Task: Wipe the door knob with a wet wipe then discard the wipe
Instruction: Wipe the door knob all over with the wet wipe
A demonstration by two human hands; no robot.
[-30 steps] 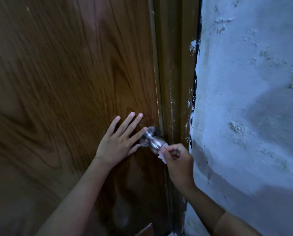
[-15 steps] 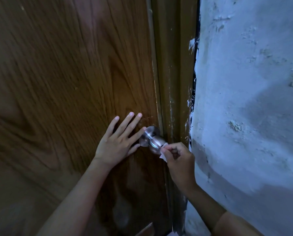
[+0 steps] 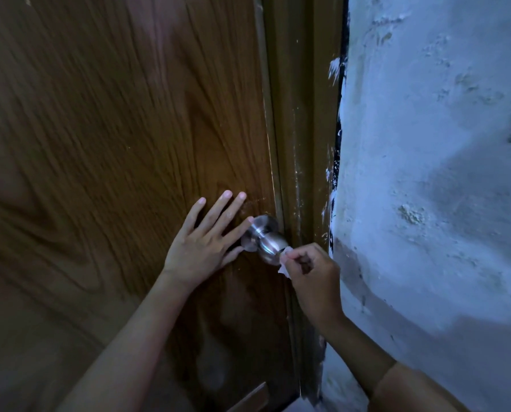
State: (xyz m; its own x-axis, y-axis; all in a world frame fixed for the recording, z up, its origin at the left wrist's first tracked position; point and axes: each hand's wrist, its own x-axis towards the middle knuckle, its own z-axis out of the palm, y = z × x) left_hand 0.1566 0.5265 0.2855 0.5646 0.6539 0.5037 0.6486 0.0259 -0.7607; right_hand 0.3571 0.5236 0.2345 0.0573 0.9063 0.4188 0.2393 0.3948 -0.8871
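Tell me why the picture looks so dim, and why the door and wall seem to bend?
Head view: light is low, with a warm patch on the door above the knob and a bluish cast on the wall; the wide lens bows the door frame; the left hand is sharp, the right hand with the wipe darker, slightly blurred.

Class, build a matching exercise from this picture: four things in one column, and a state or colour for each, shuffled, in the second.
Column A
1. left hand
2. right hand
3. door knob
4. wall

Column B
a. shiny silver metal
b. rough, painted white
c. flat on the wooden door, fingers spread
d. pinching a white wet wipe against the knob

Pairs: 1-c, 2-d, 3-a, 4-b
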